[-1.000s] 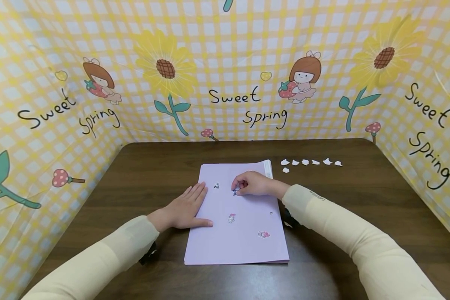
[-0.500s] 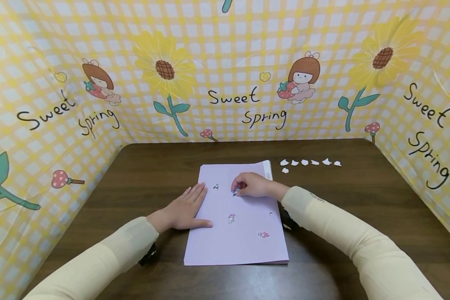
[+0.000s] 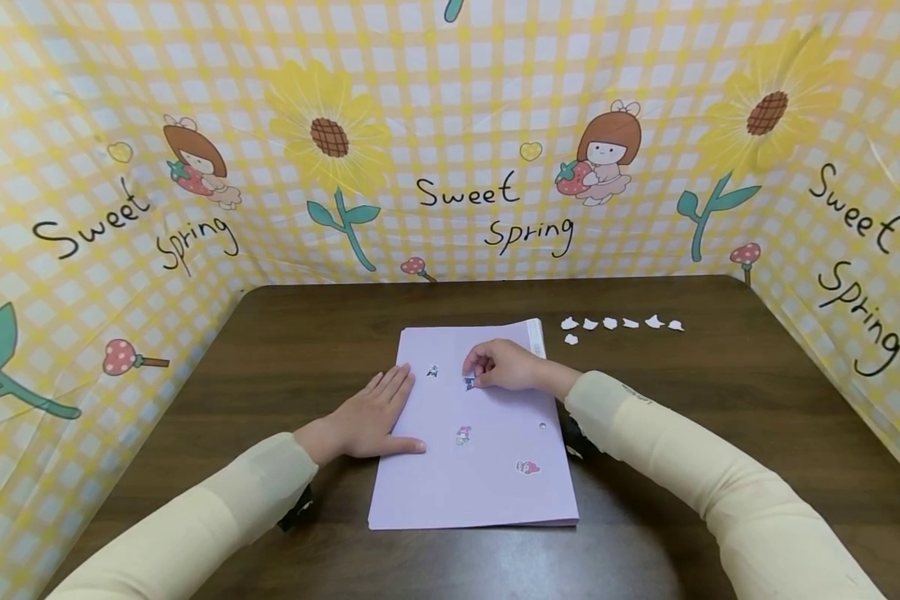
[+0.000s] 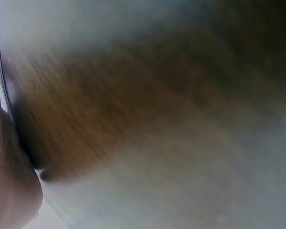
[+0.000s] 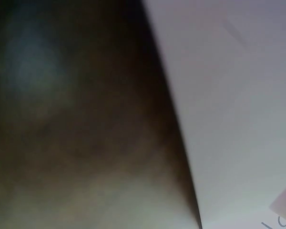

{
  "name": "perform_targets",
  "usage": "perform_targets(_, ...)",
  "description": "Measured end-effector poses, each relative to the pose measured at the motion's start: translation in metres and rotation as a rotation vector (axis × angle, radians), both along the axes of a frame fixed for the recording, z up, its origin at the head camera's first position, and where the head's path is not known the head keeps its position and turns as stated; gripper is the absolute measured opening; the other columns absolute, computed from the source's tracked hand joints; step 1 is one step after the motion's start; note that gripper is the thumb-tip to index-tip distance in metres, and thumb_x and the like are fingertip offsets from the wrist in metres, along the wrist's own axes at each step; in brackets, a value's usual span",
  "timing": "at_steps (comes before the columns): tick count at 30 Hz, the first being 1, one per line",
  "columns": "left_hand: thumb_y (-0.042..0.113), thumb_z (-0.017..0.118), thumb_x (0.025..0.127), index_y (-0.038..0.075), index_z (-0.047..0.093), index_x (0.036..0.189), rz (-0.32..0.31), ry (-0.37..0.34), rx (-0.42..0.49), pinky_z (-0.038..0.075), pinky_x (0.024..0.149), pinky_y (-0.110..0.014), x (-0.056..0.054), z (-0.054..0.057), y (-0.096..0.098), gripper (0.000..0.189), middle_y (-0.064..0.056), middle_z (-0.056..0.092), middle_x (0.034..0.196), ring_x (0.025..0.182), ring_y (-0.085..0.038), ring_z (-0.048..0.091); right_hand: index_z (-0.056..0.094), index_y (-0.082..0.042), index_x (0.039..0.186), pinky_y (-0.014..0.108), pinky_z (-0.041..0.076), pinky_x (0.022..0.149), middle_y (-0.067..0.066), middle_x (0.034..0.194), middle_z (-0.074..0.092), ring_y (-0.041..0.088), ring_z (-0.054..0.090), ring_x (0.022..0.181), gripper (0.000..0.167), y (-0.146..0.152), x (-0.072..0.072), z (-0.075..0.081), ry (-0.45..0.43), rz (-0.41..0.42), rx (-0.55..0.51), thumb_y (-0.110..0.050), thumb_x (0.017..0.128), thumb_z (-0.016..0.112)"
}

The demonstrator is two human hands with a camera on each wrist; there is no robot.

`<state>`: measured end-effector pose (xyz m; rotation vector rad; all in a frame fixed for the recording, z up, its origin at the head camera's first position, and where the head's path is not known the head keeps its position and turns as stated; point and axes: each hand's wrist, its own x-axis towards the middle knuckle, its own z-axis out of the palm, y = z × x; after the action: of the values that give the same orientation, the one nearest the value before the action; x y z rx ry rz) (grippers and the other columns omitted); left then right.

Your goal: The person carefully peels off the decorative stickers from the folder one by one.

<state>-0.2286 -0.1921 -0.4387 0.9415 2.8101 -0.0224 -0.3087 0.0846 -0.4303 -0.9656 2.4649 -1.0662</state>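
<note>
A pale purple folder (image 3: pixel 495 500) lies on the table, with small cartoon stickers on its face. My left hand (image 3: pixel 371 421) rests flat across its left edge, fingers spread and thumb out over the cover. Over the folder's upper part, my right hand (image 3: pixel 506 367) pinches a small blue-and-white sticker (image 3: pixel 469 384) between thumb and curled fingers, right at the surface. A dark-and-white sticker (image 3: pixel 432 372) is on the cover to its left. Lower down are a pink-and-white sticker (image 3: pixel 462 435) and a red-pink one, the heart-like sticker (image 3: pixel 527 467).
Several white paper scraps (image 3: pixel 610 323) lie in a row on the dark wooden table (image 3: pixel 270 350), beyond the folder's upper right corner. A small round button (image 3: pixel 542 426) sits near the folder's right edge. A yellow checked cloth (image 3: pixel 450 108) encloses the table's back and sides.
The right fingers shift very slightly at the blue-and-white sticker, and more of it shows now. My left hand and the folder stay in place.
</note>
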Motion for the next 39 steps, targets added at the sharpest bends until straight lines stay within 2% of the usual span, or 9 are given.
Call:
perform_targets(11, 0.085, 0.033, 0.080, -0.001, 0.005, 0.154, 0.018, -0.015, -0.019, 0.006, 0.116, -0.046, -0.002, -0.002, 0.000, 0.117, -0.017, -0.001, 0.161, 0.147, -0.030, -0.001, 0.071, -0.004, 0.095, 0.023, 0.045, 0.070, -0.002, 0.077, 0.061, 0.011, 0.053, 0.073, 0.009, 0.001, 0.002, 0.004, -0.053, -0.036, -0.020, -0.002, 0.087, 0.071)
perform_targets(17, 0.084, 0.036, 0.082, -0.004, 0.009, 0.153, 0.000, -0.004, 0.006, 0.009, 0.116, -0.049, -0.001, 0.000, 0.000, 0.116, -0.020, 0.003, 0.160, 0.147, -0.033, 0.003, 0.074, -0.006, 0.096, 0.024, 0.044, 0.070, -0.001, 0.078, 0.063, 0.013, 0.054, 0.075, 0.009, 0.007, 0.000, 0.006, -0.097, -0.074, -0.064, -0.004, 0.088, 0.071)
perform_targets(22, 0.084, 0.035, 0.082, -0.004, 0.010, 0.153, -0.005, 0.004, 0.001, 0.009, 0.116, -0.048, 0.000, 0.002, 0.000, 0.116, -0.021, 0.004, 0.160, 0.147, -0.034, 0.003, 0.075, -0.006, 0.094, 0.026, 0.045, 0.069, -0.001, 0.083, 0.067, 0.014, 0.055, 0.075, 0.007, 0.012, -0.003, 0.007, -0.102, -0.086, -0.109, -0.007, 0.089, 0.070)
perform_targets(32, 0.083, 0.035, 0.082, -0.005, 0.010, 0.153, -0.008, 0.003, 0.008, 0.010, 0.116, -0.050, 0.001, 0.004, 0.001, 0.116, -0.021, 0.005, 0.160, 0.146, -0.034, 0.005, 0.074, -0.005, 0.093, 0.027, 0.049, 0.066, 0.002, 0.087, 0.070, 0.016, 0.058, 0.073, 0.006, 0.020, 0.001, 0.010, -0.132, -0.118, -0.175, -0.007, 0.088, 0.072)
perform_targets(39, 0.083, 0.035, 0.082, -0.004, 0.011, 0.153, -0.008, -0.001, 0.012, 0.010, 0.115, -0.051, 0.001, 0.004, -0.001, 0.115, -0.021, 0.005, 0.160, 0.147, -0.034, 0.005, 0.076, -0.009, 0.092, 0.028, 0.048, 0.071, 0.000, 0.091, 0.071, 0.017, 0.058, 0.080, 0.006, 0.031, 0.002, 0.009, -0.143, -0.166, -0.161, -0.010, 0.088, 0.073)
